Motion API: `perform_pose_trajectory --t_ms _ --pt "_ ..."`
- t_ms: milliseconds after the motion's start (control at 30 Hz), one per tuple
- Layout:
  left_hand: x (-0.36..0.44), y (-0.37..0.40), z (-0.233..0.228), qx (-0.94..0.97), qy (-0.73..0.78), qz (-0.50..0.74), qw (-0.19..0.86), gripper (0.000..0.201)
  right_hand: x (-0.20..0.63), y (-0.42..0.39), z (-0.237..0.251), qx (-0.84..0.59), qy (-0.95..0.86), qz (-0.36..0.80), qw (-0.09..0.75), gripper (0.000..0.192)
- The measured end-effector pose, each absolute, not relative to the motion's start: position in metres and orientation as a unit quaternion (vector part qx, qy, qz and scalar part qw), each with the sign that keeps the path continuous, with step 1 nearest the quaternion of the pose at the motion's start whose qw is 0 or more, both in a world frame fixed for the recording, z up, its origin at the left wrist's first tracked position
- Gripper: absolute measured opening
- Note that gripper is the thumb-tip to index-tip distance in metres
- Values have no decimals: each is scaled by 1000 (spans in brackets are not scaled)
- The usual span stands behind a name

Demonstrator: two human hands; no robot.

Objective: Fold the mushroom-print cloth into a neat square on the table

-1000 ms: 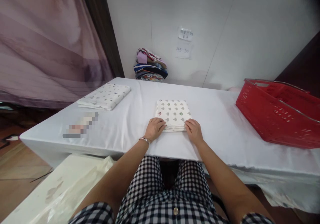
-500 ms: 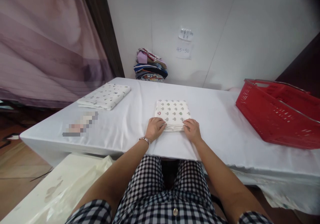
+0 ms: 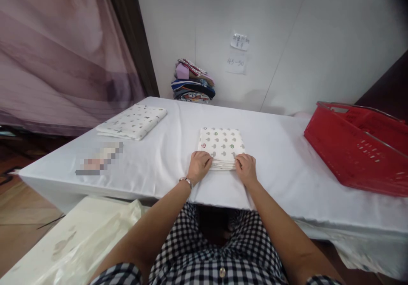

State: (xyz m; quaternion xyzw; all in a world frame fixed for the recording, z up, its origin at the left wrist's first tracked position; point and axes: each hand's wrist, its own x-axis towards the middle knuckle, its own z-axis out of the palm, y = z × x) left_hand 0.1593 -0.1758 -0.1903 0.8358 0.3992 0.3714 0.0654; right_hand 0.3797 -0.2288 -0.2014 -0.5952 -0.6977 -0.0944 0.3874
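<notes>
A folded white cloth with small grey, red and green prints (image 3: pixel 221 144) lies on the white-covered table (image 3: pixel 280 157), just in front of me. My left hand (image 3: pixel 198 166) grips its near left corner, fingers curled over the edge. At the near right corner my right hand (image 3: pixel 245 168) pinches the stacked layers. A silver bracelet sits on my left wrist.
A second folded printed cloth (image 3: pixel 134 121) lies at the table's far left. A red plastic basket (image 3: pixel 360 147) stands at the right. A pile of coloured fabrics (image 3: pixel 193 81) rests against the back wall. A cream plastic sheet (image 3: pixel 73 242) lies low at the left.
Both hands have closed in along the cloth's near edge, and their fingers now curl over it. The camera has tipped slightly.
</notes>
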Motion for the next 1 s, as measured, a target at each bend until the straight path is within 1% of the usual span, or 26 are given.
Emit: perform_pose_trajectory --t_ms 100,333,767,1000 --pt "159 -175 -191 840 395 368 54 20 380 -230 -202 -576 -709 -104 394 12" --pt "159 -174 -193 839 392 378 27 20 379 -230 -203 -547 -732 -109 392 14" --pt "159 -174 -192 839 399 370 35 20 380 -229 -201 -554 -740 -102 368 18" --pt "158 -174 -193 842 399 362 21 18 383 -233 -202 -533 -747 -117 380 20"
